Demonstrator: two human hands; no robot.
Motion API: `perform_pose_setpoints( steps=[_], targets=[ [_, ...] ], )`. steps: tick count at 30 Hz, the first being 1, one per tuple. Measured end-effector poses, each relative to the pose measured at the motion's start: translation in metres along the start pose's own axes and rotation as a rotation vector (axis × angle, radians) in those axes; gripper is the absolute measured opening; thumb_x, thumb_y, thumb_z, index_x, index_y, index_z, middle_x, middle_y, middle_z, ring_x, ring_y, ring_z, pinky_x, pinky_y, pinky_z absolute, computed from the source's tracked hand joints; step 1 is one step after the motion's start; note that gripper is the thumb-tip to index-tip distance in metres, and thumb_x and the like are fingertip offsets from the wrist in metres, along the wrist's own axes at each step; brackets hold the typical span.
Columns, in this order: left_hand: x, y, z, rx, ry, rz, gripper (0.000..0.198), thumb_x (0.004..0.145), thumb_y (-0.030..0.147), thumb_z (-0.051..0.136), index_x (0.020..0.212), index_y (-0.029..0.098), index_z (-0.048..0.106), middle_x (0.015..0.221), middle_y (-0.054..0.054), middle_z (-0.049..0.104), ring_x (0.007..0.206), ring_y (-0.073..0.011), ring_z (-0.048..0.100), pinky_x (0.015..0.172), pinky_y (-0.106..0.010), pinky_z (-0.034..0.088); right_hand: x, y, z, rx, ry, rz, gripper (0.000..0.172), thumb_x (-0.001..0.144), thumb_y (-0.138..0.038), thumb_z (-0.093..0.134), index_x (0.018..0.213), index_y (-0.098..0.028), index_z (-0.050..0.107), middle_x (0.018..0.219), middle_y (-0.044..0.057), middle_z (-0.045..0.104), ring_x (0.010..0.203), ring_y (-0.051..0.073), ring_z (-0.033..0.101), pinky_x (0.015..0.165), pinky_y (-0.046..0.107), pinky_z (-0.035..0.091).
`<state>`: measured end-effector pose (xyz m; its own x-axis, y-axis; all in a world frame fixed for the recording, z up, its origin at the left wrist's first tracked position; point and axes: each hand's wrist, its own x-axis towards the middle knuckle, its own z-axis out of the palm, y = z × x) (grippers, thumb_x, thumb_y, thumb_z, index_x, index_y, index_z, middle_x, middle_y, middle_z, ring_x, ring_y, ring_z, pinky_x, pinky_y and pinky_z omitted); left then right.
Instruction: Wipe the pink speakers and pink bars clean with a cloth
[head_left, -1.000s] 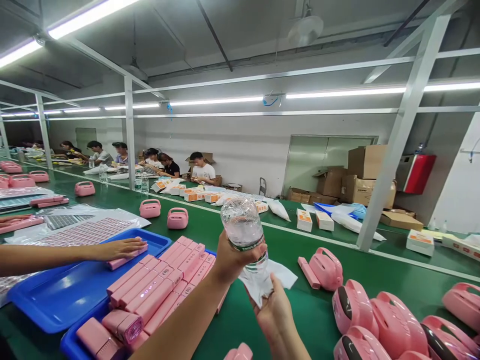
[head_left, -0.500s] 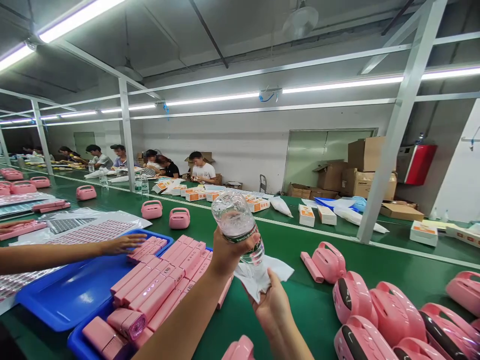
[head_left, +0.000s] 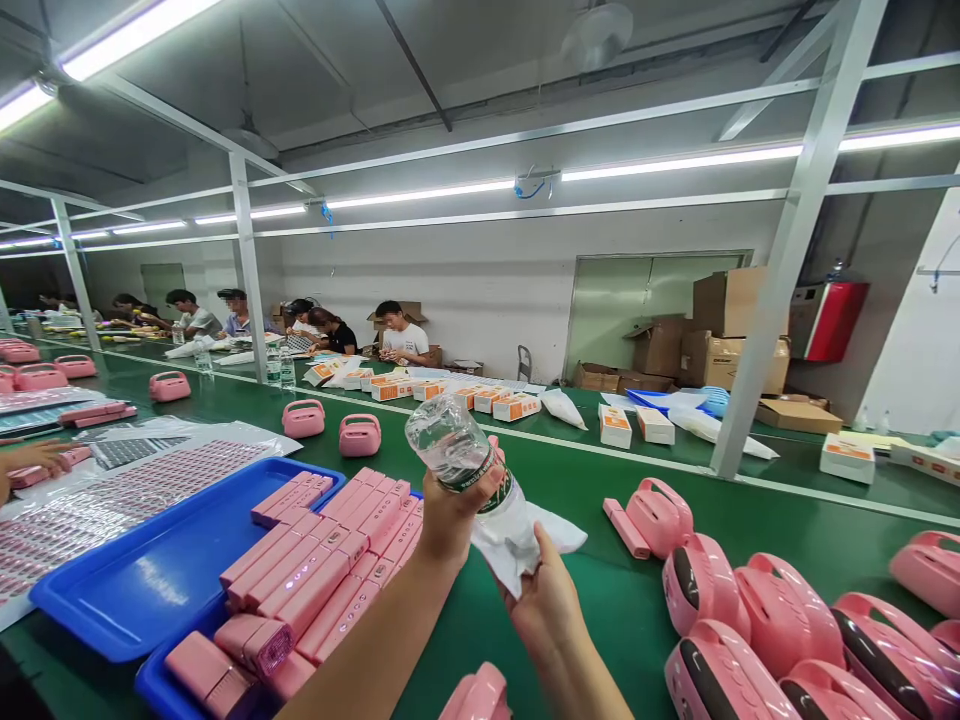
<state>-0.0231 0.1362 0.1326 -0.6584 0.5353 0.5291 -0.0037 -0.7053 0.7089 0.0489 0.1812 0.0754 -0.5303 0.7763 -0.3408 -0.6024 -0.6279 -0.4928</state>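
My left hand (head_left: 450, 515) is wrapped around a clear plastic bottle (head_left: 446, 435) with a dark green label. The bottle is tipped over, its base up and to the left, its neck end down against a white tissue or cloth (head_left: 514, 545). That white sheet is held by my right hand (head_left: 544, 600), with the thumb on top and the fingers beneath. The bottle's mouth is hidden by the sheet. Below and left of my hands, pink box-shaped parts (head_left: 315, 560) lie stacked in a blue tray (head_left: 161, 665).
Another blue tray (head_left: 142, 580) overlaps the first at left, beside a co-worker's hand (head_left: 37, 460). Pink handled cases (head_left: 787, 610) cluster at right on the green table (head_left: 600, 640). White-orange boxes (head_left: 517, 406) line the far side. A metal post (head_left: 772, 290) rises at right.
The bottle has tilted further, its base moving left and slightly down, with its neck end deeper in the white sheet. The co-worker's hand has withdrawn left from the blue tray.
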Motion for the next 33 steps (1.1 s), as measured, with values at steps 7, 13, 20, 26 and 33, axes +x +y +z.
perform_pose_setpoints(
  steps=[7,13,20,26,33],
  targets=[
    [-0.028,-0.02,-0.018,0.262,-0.205,-0.314,0.049,0.079,0.046,0.056,0.119,0.017,0.053,0.125,-0.013,0.055,0.119,-0.0263,0.047,0.1,-0.043,0.036,0.016,-0.04,-0.01,-0.101,0.076,-0.48,0.009,0.084,-0.012,0.054,0.092,-0.013,0.059,0.081,-0.001,0.066,0.07,0.01,0.064,0.068,0.026,0.052],
    [-0.064,0.016,-0.056,0.548,-0.625,-0.64,0.06,0.059,0.041,0.076,0.115,0.024,0.061,0.125,-0.012,0.056,0.117,-0.0368,0.047,0.099,-0.054,0.033,0.015,-0.125,-0.018,-0.519,0.32,-1.058,0.023,0.071,-0.036,0.062,0.077,-0.014,0.057,0.071,0.001,0.059,0.069,0.018,0.058,0.06,0.029,0.046],
    [-0.139,-0.008,-0.098,0.675,-0.504,-0.397,0.06,0.07,0.044,0.064,0.127,0.029,0.05,0.132,-0.004,0.051,0.123,-0.0263,0.044,0.107,-0.038,0.028,0.029,-0.145,-0.03,-1.334,0.15,-1.261,0.028,0.056,-0.04,0.063,0.074,-0.019,0.063,0.072,0.005,0.063,0.075,0.026,0.057,0.07,0.034,0.039],
    [-0.158,-0.015,-0.101,0.722,-0.396,-0.335,0.055,0.073,0.045,0.059,0.125,0.029,0.052,0.134,-0.002,0.048,0.124,-0.0271,0.043,0.107,-0.038,0.03,0.04,-0.156,-0.049,-1.567,0.196,-1.192,0.036,0.064,-0.029,0.049,0.097,-0.016,0.06,0.091,0.011,0.065,0.084,0.025,0.056,0.071,0.035,0.04],
    [-0.136,0.009,-0.093,0.695,-0.367,-0.358,0.05,0.077,0.045,0.054,0.124,0.025,0.054,0.132,-0.004,0.05,0.124,-0.0269,0.043,0.108,-0.04,0.028,-0.002,-0.18,-0.014,-1.642,0.339,-1.18,0.013,0.074,-0.011,0.046,0.067,-0.018,0.054,0.056,-0.004,0.043,0.052,0.011,0.034,0.054,0.026,0.028]
  ],
)
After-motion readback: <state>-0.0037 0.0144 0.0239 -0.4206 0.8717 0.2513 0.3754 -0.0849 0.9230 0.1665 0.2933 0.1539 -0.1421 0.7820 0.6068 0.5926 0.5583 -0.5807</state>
